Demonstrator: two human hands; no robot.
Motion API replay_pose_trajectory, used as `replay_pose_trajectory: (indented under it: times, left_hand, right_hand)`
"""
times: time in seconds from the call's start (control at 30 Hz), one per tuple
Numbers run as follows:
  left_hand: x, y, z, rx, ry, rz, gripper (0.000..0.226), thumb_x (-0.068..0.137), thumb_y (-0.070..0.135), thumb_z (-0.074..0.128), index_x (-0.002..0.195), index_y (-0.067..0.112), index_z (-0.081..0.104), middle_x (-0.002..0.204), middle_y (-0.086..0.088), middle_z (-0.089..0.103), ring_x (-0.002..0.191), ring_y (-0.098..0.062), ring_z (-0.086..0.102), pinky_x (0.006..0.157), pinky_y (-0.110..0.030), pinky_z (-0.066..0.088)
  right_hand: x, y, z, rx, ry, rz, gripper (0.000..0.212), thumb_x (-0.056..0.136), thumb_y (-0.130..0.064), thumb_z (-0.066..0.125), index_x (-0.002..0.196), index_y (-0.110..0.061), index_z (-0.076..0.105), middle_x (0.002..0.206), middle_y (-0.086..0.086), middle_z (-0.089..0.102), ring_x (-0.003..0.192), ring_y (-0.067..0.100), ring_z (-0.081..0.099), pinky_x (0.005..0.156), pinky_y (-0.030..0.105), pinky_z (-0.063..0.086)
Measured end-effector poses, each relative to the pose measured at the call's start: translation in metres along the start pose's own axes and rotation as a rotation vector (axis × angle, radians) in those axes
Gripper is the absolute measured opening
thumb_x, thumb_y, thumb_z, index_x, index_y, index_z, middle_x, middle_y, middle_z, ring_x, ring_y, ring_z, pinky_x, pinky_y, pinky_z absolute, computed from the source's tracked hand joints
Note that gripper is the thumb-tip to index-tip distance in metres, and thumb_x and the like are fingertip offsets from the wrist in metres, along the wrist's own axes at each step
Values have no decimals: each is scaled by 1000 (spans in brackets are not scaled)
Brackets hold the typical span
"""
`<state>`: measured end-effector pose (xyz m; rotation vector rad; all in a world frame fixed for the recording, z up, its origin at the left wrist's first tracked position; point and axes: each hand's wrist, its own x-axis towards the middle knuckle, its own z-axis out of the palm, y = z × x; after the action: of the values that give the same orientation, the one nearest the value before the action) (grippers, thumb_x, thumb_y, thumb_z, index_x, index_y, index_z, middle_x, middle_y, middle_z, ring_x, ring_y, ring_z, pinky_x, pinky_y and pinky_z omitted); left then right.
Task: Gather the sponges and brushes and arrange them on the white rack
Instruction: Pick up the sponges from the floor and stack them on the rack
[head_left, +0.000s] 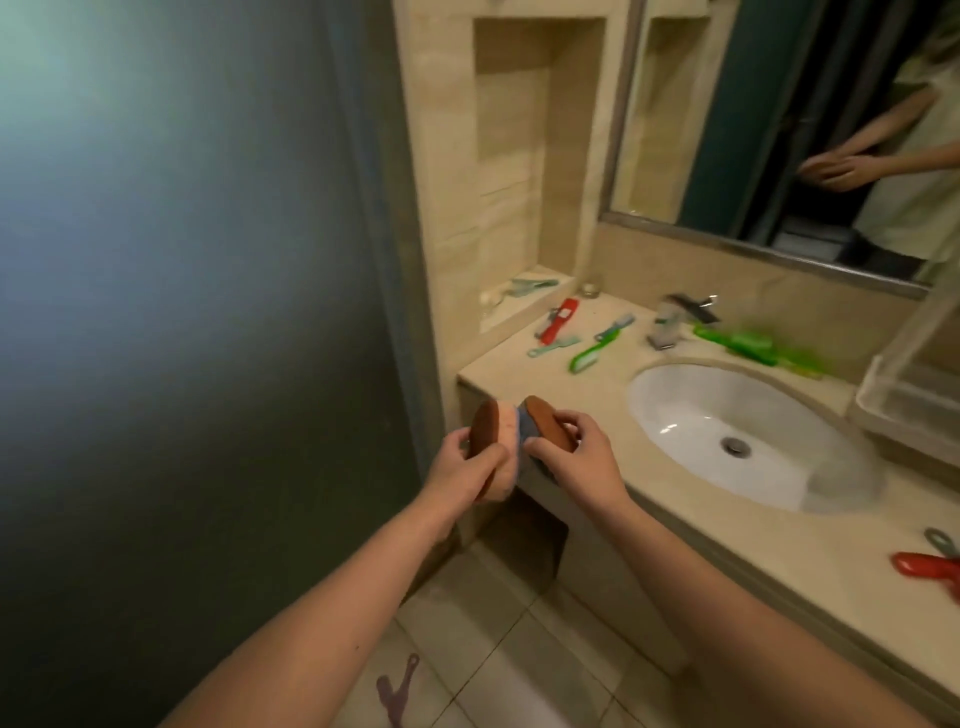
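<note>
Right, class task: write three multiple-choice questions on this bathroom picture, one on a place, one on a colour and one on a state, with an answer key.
1. Where does the white rack stand?
A) on the floor
B) on the counter, right of the sink
C) in the wall niche

2. The left hand's sponge has a brown back. What colour is its foam?
A) pink
B) green
C) black

3. What is the right hand doing?
A) lying flat on the counter
B) turning the tap
C) gripping a blue-grey sponge

Key:
1 B: the rack sits on the counter past the sink's right rim.
2 A: pink foam shows beside the brown back, in the left hand.
3 C: its fingers curl round the sponge.
</note>
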<state>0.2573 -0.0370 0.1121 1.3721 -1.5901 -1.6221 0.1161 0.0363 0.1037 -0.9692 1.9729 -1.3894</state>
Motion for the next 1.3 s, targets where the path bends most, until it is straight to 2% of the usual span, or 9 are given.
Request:
replay_pose_trajectory:
  times: [0.13, 0.33, 0.5, 0.6, 0.73, 0.9, 1.03, 1.2, 1.3]
  left_hand:
    - [8, 32, 61, 54, -104, 59, 66, 85, 38, 68, 141, 24, 37, 135, -2, 51, 116, -22, 53, 98, -41, 49]
    - [25, 79, 160, 89, -236, 165, 60, 83, 40, 69, 134, 26, 42, 108, 8, 53, 86, -5, 52, 65, -21, 45]
    - [33, 117, 240, 49, -353, 232, 47, 81, 33, 70, 121, 31, 45, 96, 14, 56, 84, -2, 57, 56, -18, 47]
    - [36, 137, 285, 14, -407, 270, 47, 80, 32, 71, 120, 32, 46, 99, 9, 61, 87, -5, 61, 58, -19, 48]
    - [39, 165, 342, -7, -492, 322, 54, 79, 33, 73, 126, 31, 46, 101, 11, 60, 91, -5, 60, 61, -20, 49]
    - [34, 200, 405, -31, -585, 396, 64, 79, 35, 72, 134, 30, 41, 104, 14, 55, 93, -4, 57, 61, -18, 48]
    - [26, 230, 447, -48, -680, 458, 67, 79, 35, 73, 137, 31, 39, 112, 9, 57, 96, -7, 58, 64, -20, 50]
    - [23, 271, 490, -10, -724, 638, 73, 78, 30, 73, 142, 30, 38, 128, 3, 52, 103, -6, 54, 81, -25, 50]
    - [25, 295, 509, 94, -700, 757, 84, 67, 37, 68, 145, 27, 39, 135, -5, 48, 113, -15, 54, 97, -34, 50]
  right_hand:
    - [10, 2, -65, -1, 104, 6, 64, 69, -44, 74, 126, -29, 49, 126, 2, 51, 105, 18, 57, 86, 40, 58]
    - [27, 7, -169, 21, 262, 40, 59, 68, -36, 73, 122, -28, 51, 122, 4, 53, 98, 20, 62, 80, 42, 58]
    - [44, 11, -253, 5, 376, 35, 54, 72, -30, 74, 122, -26, 53, 122, 6, 53, 97, 20, 62, 78, 40, 59]
    - [54, 13, -300, -10, 421, 33, 51, 71, -29, 72, 118, -27, 53, 119, 6, 53, 96, 20, 63, 79, 43, 58]
    - [67, 14, -359, -68, 502, -9, 49, 69, -27, 72, 114, -29, 51, 118, 4, 51, 94, 17, 59, 70, 33, 57]
    - [78, 10, -426, -83, 614, -26, 48, 66, -31, 71, 109, -32, 51, 118, 6, 54, 97, 20, 61, 85, 44, 56]
    - [78, -2, -473, -128, 710, -52, 55, 60, -39, 67, 111, -34, 47, 118, 0, 47, 95, 8, 53, 80, 31, 51]
    - [80, -15, -522, -207, 831, -96, 55, 59, -37, 68, 109, -35, 45, 109, -7, 43, 90, 1, 47, 71, 19, 39]
    - [82, -18, -550, -316, 866, -93, 53, 65, -31, 69, 110, -35, 42, 115, -5, 45, 102, 13, 51, 84, 31, 47]
